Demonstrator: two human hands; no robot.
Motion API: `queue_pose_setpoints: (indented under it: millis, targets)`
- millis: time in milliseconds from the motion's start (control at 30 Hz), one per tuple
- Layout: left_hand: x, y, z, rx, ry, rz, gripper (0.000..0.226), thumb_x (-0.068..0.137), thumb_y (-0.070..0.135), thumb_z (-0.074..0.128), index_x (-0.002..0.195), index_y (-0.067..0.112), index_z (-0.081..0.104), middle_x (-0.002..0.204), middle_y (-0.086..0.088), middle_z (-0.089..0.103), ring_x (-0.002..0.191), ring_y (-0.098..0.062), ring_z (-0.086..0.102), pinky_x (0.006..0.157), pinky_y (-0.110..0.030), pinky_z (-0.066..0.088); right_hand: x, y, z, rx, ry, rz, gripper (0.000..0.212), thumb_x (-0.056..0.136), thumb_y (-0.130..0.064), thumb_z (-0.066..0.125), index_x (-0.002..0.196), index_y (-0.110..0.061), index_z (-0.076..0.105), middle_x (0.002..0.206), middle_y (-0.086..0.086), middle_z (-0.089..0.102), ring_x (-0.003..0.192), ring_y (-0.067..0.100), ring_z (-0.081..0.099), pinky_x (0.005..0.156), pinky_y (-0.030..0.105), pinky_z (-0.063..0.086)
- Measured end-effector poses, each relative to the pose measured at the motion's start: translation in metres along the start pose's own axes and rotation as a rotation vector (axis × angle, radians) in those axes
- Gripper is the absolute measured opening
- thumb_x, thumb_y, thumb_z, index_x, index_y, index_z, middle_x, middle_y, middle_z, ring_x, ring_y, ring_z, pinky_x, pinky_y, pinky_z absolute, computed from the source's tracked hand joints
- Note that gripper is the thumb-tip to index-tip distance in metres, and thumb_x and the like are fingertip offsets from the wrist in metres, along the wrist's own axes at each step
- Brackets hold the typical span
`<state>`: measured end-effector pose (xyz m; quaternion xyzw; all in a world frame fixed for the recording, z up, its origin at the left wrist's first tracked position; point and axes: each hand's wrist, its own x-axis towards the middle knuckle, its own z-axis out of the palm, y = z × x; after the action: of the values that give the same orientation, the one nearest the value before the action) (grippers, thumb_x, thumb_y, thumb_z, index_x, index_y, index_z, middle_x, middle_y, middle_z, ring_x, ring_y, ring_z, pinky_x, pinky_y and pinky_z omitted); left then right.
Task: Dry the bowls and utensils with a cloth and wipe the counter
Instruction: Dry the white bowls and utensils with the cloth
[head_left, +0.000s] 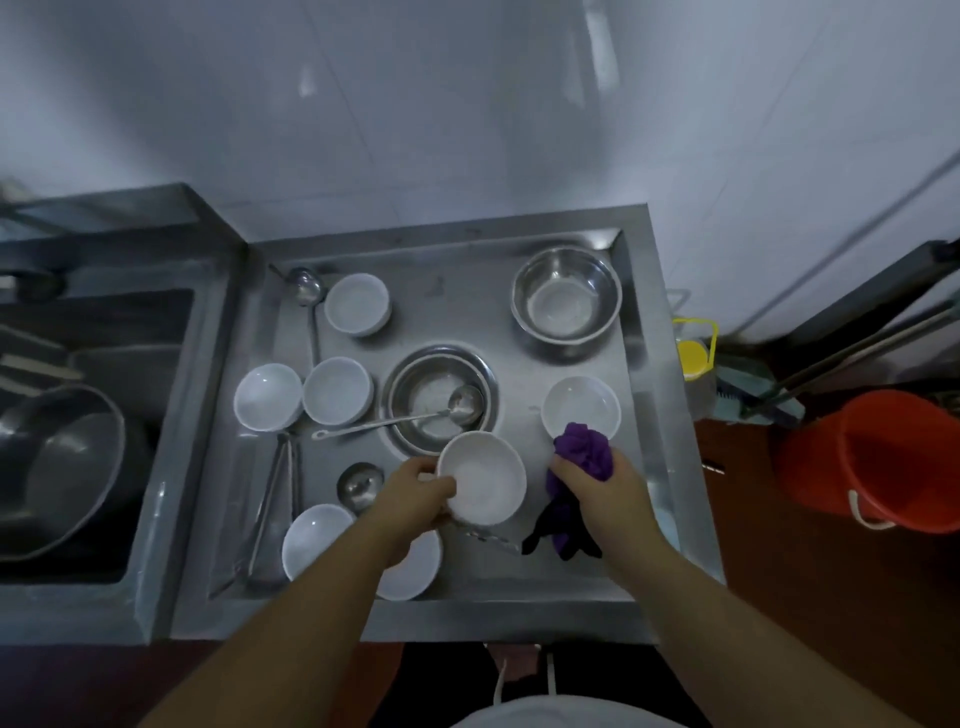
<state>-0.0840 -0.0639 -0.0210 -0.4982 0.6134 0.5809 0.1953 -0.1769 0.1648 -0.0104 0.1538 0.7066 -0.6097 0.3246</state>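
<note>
Early in the job by the look of it. Left hand gripping a white bowl by its near-left rim, fingers curled over the edge, bowl lifted and tilted just in front of the steel bowl at centre. Right hand clenched round a bunched purple cloth, loose end hanging below the fist; cloth just beside the held bowl, not touching it yet. Probably about to dry this one. Left to do, as far as visible: five more white bowls scattered on the steel surface, a sixth half hidden under the left forearm, a second steel bowl at back right, a ladle resting in the centre steel bowl, another ladle at back left, tongs and a small ladle head at front left. Cannot tell which pieces are already dry; no clear wet marks readable. Surface wipe not started, judging by everything on it.
</note>
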Motion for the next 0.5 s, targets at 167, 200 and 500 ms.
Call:
queue_pose_setpoints:
  millis: [167, 200, 500]
  targets:
    - [-0.031, 0.011, -0.034, -0.371, -0.055, 0.02, 0.029, 0.095, 0.012, 0.066, 0.124, 0.008, 0.066, 0.122, -0.022, 0.069, 0.105, -0.036, 0.071, 0.084, -0.043, 0.064, -0.024, -0.057, 0.029, -0.062, -0.078, -0.159, 0.057, 0.067, -0.064, 0.079, 0.11, -0.029, 0.064, 0.087, -0.01, 0.077, 0.078, 0.011, 0.075, 0.069, 0.032, 0.057]
    - [-0.036, 0.014, -0.04, -0.453, -0.072, 0.025, 0.029, 0.096, 0.01, 0.065, 0.125, 0.004, 0.066, 0.123, -0.024, 0.068, 0.106, -0.038, 0.071, 0.089, -0.048, 0.064, -0.03, -0.069, 0.037, -0.081, -0.083, -0.222, 0.057, 0.067, -0.067, 0.076, 0.11, -0.032, 0.062, 0.089, -0.014, 0.076, 0.079, 0.008, 0.075, 0.069, 0.03, 0.057]
    - [-0.091, 0.062, -0.108, -0.722, -0.41, 0.303, 0.047, 0.094, 0.016, 0.059, 0.137, -0.005, 0.06, 0.13, -0.032, 0.066, 0.114, -0.042, 0.068, 0.093, -0.045, 0.06, -0.091, -0.135, 0.139, -0.774, -0.22, -0.803, 0.04, 0.085, -0.057, 0.053, 0.124, -0.048, 0.046, 0.094, -0.019, 0.061, 0.084, 0.005, 0.061, 0.073, 0.022, 0.049]
